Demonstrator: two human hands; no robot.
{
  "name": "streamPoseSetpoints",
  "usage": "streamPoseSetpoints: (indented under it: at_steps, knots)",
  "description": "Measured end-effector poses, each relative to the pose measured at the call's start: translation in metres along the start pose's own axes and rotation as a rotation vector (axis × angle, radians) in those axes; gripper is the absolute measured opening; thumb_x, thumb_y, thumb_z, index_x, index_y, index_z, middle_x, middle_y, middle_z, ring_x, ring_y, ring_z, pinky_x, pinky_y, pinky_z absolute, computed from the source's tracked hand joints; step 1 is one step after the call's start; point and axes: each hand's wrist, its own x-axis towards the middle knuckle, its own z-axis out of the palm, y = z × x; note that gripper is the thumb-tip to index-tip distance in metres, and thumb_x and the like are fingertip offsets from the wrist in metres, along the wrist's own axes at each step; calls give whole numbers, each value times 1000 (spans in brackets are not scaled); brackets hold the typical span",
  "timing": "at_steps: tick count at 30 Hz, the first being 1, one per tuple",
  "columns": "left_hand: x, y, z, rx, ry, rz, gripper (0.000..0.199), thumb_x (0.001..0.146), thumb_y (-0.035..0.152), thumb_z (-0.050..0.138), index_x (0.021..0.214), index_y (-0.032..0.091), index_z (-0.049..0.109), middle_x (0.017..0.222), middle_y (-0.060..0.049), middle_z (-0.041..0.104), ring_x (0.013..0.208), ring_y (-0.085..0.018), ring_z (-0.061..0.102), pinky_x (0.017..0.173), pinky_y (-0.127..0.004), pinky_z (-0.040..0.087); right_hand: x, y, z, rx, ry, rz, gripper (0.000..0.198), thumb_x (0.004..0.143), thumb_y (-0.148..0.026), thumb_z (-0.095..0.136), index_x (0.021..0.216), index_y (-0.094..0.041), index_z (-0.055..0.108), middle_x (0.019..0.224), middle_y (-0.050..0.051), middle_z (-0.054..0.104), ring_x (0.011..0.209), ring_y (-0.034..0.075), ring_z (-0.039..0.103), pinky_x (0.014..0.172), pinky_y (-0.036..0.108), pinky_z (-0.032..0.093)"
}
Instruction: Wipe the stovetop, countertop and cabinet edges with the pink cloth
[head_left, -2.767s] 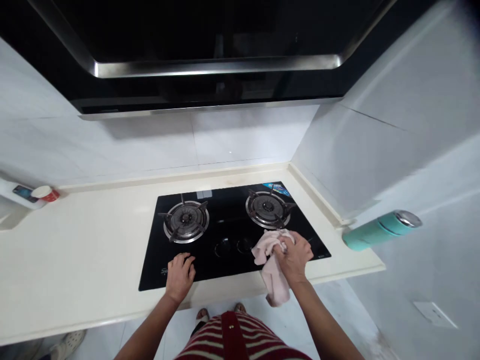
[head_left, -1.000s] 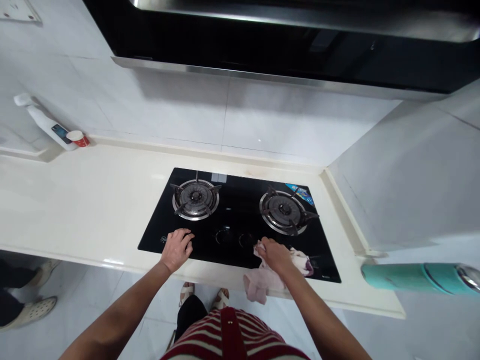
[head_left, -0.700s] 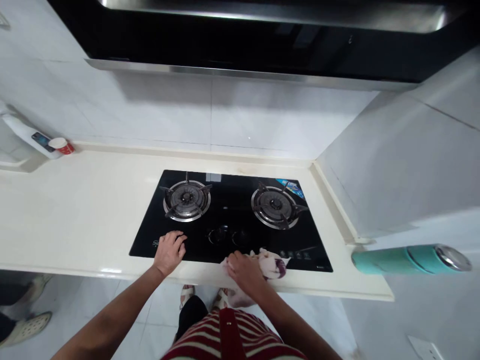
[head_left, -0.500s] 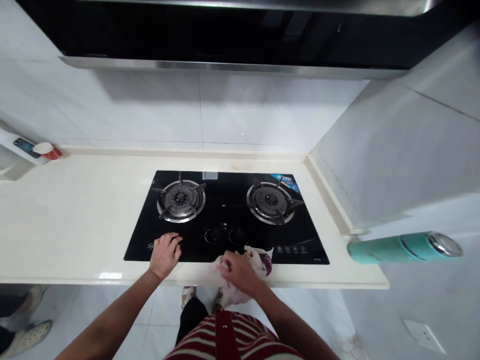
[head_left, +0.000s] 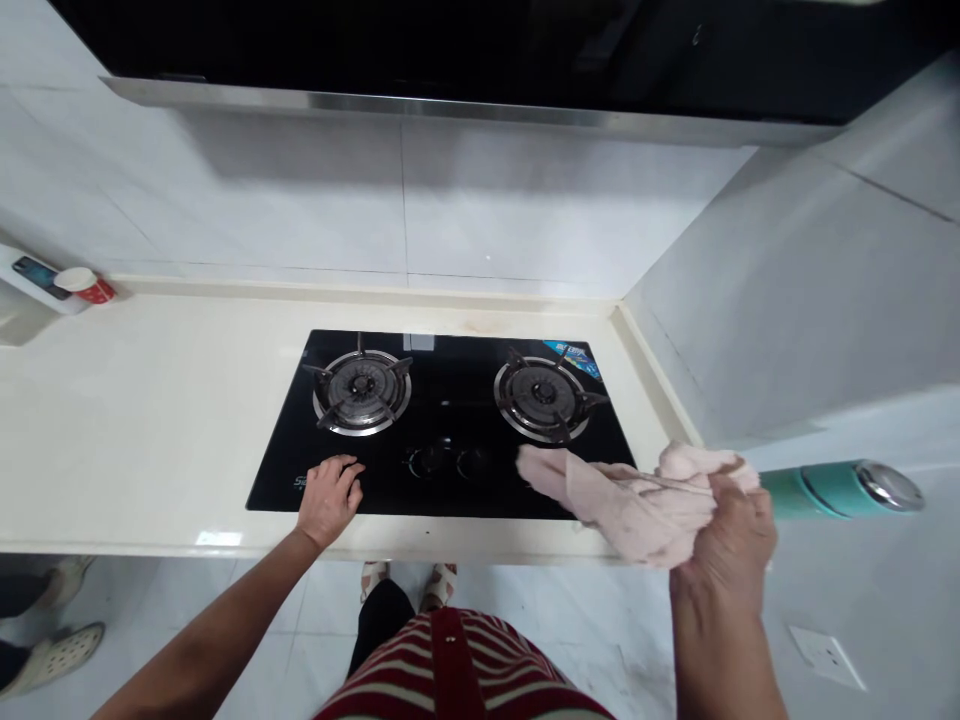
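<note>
A black glass gas stove (head_left: 450,420) with two burners is set into the counter. On its front left part rests my left hand (head_left: 330,497), fingers stretched out and nothing in them. My right hand (head_left: 739,535) is closed around one end of a pale pink cloth (head_left: 637,510). The cloth hangs out to the left, over the stove's front right corner and the counter edge. Between the burners, nearer the front, are two dark control knobs (head_left: 450,461). Behind the right hand stands a teal flask (head_left: 832,492), partly hidden by cloth and hand.
A range hood (head_left: 465,100) hangs low above the stove. On the pale counter (head_left: 150,420), far left, stand a red and white paper cup (head_left: 88,288) and a phone (head_left: 41,275). A wall (head_left: 825,300) closes off the right side. Another person's shoe (head_left: 56,660) shows at lower left.
My right hand has moved from the counter edge in front of the knobs far to the right, swinging the cloth with it. My left hand stays on the stove.
</note>
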Motion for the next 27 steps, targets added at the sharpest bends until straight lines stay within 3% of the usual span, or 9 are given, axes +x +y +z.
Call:
streamPoseSetpoints:
  at_steps: [3, 6, 9, 12, 15, 17, 23, 25, 27]
  knots:
    - [0, 0, 0, -7, -3, -6, 26, 91, 18, 52, 110, 23, 68, 117, -11, 68, 111, -28, 59, 87, -44, 44, 1, 25, -6, -103, 161, 7, 48, 72, -48, 74, 109, -25, 55, 89, 0, 62, 77, 18, 61, 71, 36, 54]
    - [0, -1, 0, 6, 7, 11, 24, 92, 18, 51, 110, 22, 67, 117, -11, 68, 111, -28, 59, 87, -43, 44, -17, 59, -4, -435, -133, 5, 55, 78, -56, 67, 120, -21, 55, 89, 3, 63, 80, 21, 60, 76, 39, 53]
    - [0, -3, 1, 21, 19, 34, 23, 93, 19, 51, 109, 21, 67, 117, -11, 68, 112, -28, 59, 87, -43, 44, -41, 85, 2, -840, -431, -79, 45, 91, -53, 47, 118, -21, 62, 119, 13, 64, 113, 30, 56, 98, 52, 45]
    - [1, -4, 2, 22, 26, 44, 23, 93, 19, 51, 110, 22, 66, 116, -10, 68, 112, -28, 60, 87, -42, 43, -58, 92, 11, -1119, -508, -140, 52, 95, -53, 40, 132, -23, 59, 147, 15, 48, 136, 36, 39, 107, 58, 35]
    - [3, -4, 2, 29, 33, 50, 22, 93, 20, 51, 109, 22, 66, 116, -10, 68, 111, -28, 60, 85, -42, 43, -60, 86, 23, -1260, -619, -168, 63, 88, -61, 55, 141, -27, 52, 160, 13, 31, 140, 39, 33, 104, 60, 38]
    - [4, -5, 2, 35, 34, 60, 22, 93, 20, 51, 109, 22, 66, 115, -10, 68, 110, -28, 61, 85, -42, 43, -59, 79, 31, -1331, -680, -202, 61, 85, -58, 61, 137, -29, 54, 159, 11, 33, 138, 40, 33, 102, 62, 38]
    - [4, -9, 3, 49, 39, 77, 23, 92, 21, 52, 110, 22, 66, 115, -11, 68, 109, -29, 61, 84, -42, 44, -92, 72, 48, -1208, -850, -353, 31, 87, -44, 62, 109, -23, 65, 126, 10, 62, 129, 36, 44, 102, 55, 39]
    - [4, -10, 3, 51, 45, 79, 23, 92, 21, 52, 110, 22, 66, 115, -11, 68, 108, -29, 61, 83, -42, 44, -109, 70, 45, -1032, -890, -316, 23, 84, -43, 63, 95, -22, 64, 111, 9, 66, 119, 32, 52, 100, 48, 42]
    - [4, -10, 5, 49, 53, 78, 23, 92, 22, 51, 110, 23, 66, 115, -10, 68, 108, -29, 61, 83, -42, 45, -117, 66, 35, -813, -874, -165, 22, 83, -44, 62, 89, -23, 61, 98, 6, 67, 101, 26, 60, 91, 39, 48]
